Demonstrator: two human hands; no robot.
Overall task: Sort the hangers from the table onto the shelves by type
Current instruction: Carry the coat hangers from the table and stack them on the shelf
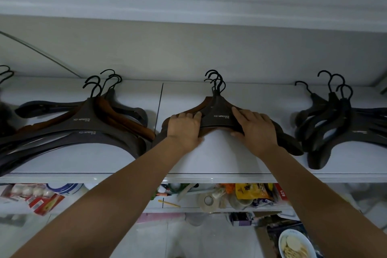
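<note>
- The middle stack of hangers (219, 116) lies flat on the top shelf (209, 161), hooks pointing at the back wall. A dark grey printed hanger is on top and brown wooden ones are underneath.
- The left hand (184, 128) covers the stack's left arm and the right hand (255, 128) its right arm. Each grip is closed on the stack, fingers on top and thumb at the lower edge, probably to square the hangers so they sit aligned.
- The left pile (83, 123) is mixed and fanned loosely, while the right pile (335, 123) looks all black. Both lie well apart from the middle stack, which suggests one spot per type.
- A lower shelf holds clutter, including a tape roll (207, 201).
- No desk with unsorted hangers is in view.
</note>
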